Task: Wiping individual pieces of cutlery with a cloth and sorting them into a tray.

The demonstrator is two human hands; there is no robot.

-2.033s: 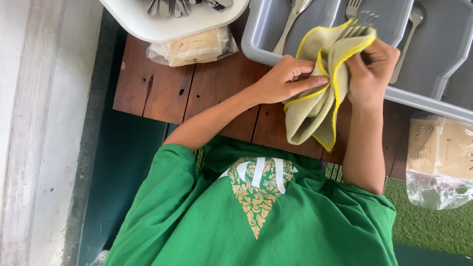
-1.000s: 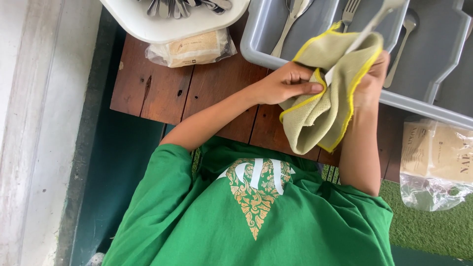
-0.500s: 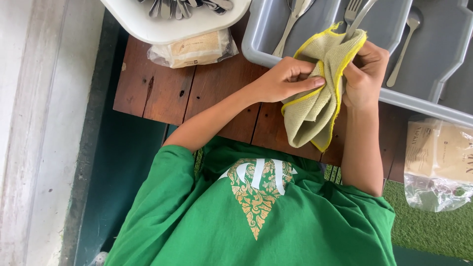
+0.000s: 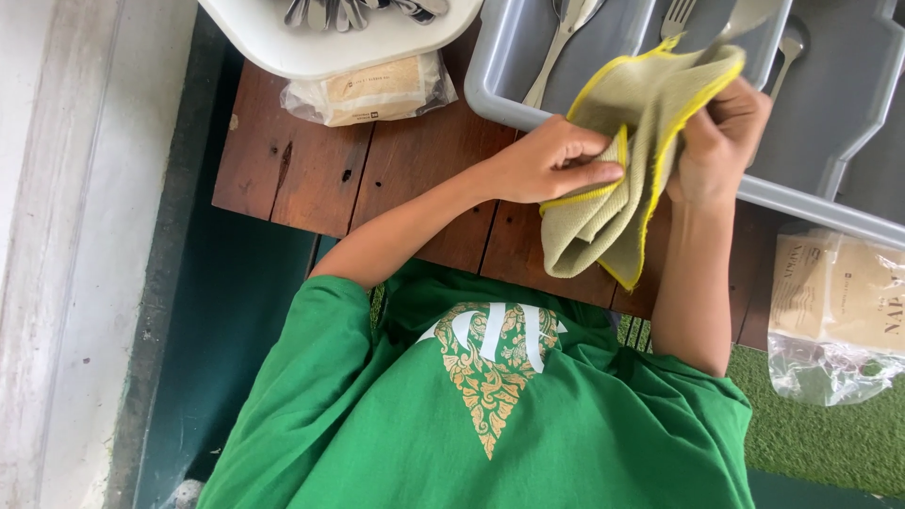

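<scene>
The left hand (image 4: pixel 551 165) closes its grip on the cloth (image 4: pixel 622 160): fingers curled over the near fold, thumb stretched out along the yellow hem toward 3 o'clock, pinching the layers together. The right hand (image 4: pixel 721 141) has its grip clamped too, fist wrapped around the cloth's far side, with the fabric bunched against the palm. A metal utensil handle (image 4: pixel 749 17) sticks out of the cloth's top toward 1 o'clock; the cloth wraps its lower part, so how the right fingers sit on it cannot be told.

The cloth is olive-beige with a yellow edge, held up between the two hands, its loose tail hanging toward 6 o'clock over the bench (image 4: pixel 396 179). It sits at the near rim of the grey tray (image 4: pixel 830 203), overlapping that rim.

In the tray's compartments lie a spoon (image 4: pixel 556 42) at 11 o'clock from the cloth, a fork (image 4: pixel 677 17) at 12 o'clock, and another utensil (image 4: pixel 787 52) at 2 o'clock. A white tub (image 4: pixel 320 52) with cutlery stands at 10 o'clock, well apart from the hands, and a bagged stack of napkins (image 4: pixel 372 90) lies just under its edge. Another bag of napkins (image 4: pixel 839 302) lies at 4 o'clock, beyond the right forearm. The person wears a green shirt (image 4: pixel 490 424).
</scene>
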